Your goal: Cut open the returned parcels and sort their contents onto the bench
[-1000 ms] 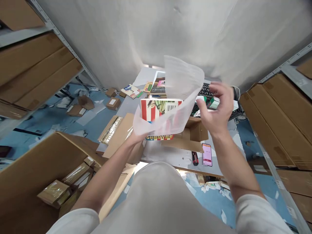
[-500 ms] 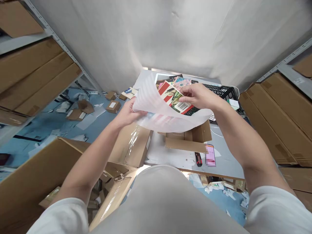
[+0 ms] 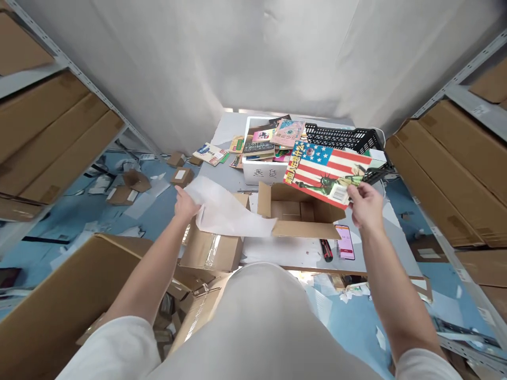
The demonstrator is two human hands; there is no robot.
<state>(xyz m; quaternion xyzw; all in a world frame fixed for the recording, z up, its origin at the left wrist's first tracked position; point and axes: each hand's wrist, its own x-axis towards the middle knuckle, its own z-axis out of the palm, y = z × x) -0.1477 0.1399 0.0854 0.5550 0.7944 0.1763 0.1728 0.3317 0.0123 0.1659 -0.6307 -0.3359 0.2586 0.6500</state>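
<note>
My right hand is closed on the lower right corner of a book with a US flag and the Statue of Liberty on its cover. The book is held up above the right side of an open cardboard box on the table. Out to the left, my left hand grips one end of a white wrapping sheet, probably thin foam. The sheet's loose end reaches toward the open box, over a taped carton.
A white bin heaped with books stands behind the open box, beside a black plastic crate. Near the table's front edge lie a red-and-black box cutter and a phone. A large open carton stands at lower left.
The book has come out of the white sheet and moved right in my right hand. My left hand has drawn the sheet left and lower, uncovering the open box and white bin.
</note>
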